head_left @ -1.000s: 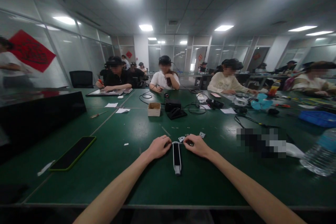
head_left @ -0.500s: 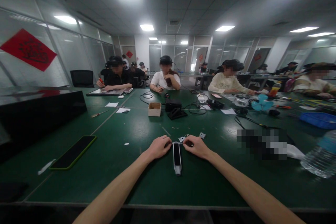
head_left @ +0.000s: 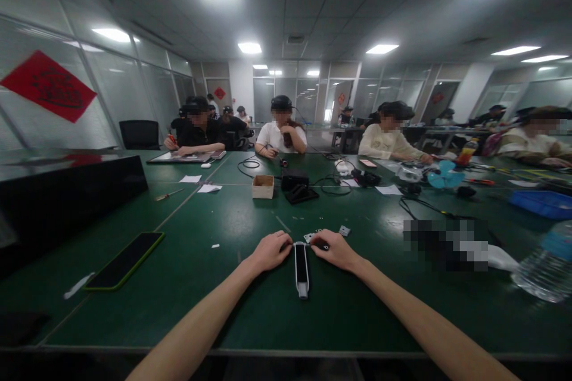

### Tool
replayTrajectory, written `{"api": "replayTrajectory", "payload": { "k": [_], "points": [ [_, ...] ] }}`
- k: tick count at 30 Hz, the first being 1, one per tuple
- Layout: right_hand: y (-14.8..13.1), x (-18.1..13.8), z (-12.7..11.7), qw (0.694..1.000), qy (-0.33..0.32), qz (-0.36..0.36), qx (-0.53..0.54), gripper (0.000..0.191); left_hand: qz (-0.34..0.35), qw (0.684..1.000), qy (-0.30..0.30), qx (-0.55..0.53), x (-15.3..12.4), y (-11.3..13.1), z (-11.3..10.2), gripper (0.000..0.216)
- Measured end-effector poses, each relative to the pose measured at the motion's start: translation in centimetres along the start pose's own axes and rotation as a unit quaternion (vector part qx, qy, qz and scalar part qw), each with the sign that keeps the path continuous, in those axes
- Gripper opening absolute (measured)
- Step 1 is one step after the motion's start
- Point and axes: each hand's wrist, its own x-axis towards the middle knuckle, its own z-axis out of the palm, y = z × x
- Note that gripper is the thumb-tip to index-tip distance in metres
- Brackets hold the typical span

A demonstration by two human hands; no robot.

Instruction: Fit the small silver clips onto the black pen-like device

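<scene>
A slim black-and-white device (head_left: pixel 301 269) lies lengthwise on the green table (head_left: pixel 232 303) straight ahead of me. My left hand (head_left: pixel 270 251) rests curled at its far end on the left, fingertips touching the tip. My right hand (head_left: pixel 335 249) is closed at the same end on the right, pinching a small dark part I cannot name. Small metal pieces (head_left: pixel 344 230) lie just beyond my fingers.
A phone in a green case (head_left: pixel 124 260) lies at my left, a water bottle (head_left: pixel 545 264) at the right edge. Farther off stand a small cardboard box (head_left: pixel 262 186), black gear with cables (head_left: pixel 298 186) and a blue tray (head_left: pixel 541 202). Several people sit working at the far side.
Nothing on the table has moved; both hands stay at the device's far end. A figure blurred at the far left a second ago is gone.
</scene>
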Motion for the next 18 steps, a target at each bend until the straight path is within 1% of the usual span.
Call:
{"api": "replayTrajectory", "payload": {
  "k": [5, 12, 18],
  "points": [
    [-0.06, -0.04, 0.02, 0.998, 0.003, -0.046, -0.032, 0.016, 0.000, 1.000, 0.000, -0.001, -0.03, 0.15, -0.09, 0.018],
    [-0.46, -0.10, -0.36, 0.999, -0.005, -0.033, -0.029, 0.016, 0.003, 1.000, 0.005, 0.000, 0.00, 0.05, 0.09, 0.017],
    [-0.22, -0.06, -0.05, 1.000, -0.008, -0.019, -0.006, 0.017, 0.007, 1.000, 0.004, 0.005, 0.06, -0.01, 0.10, 0.015]
  ]
}}
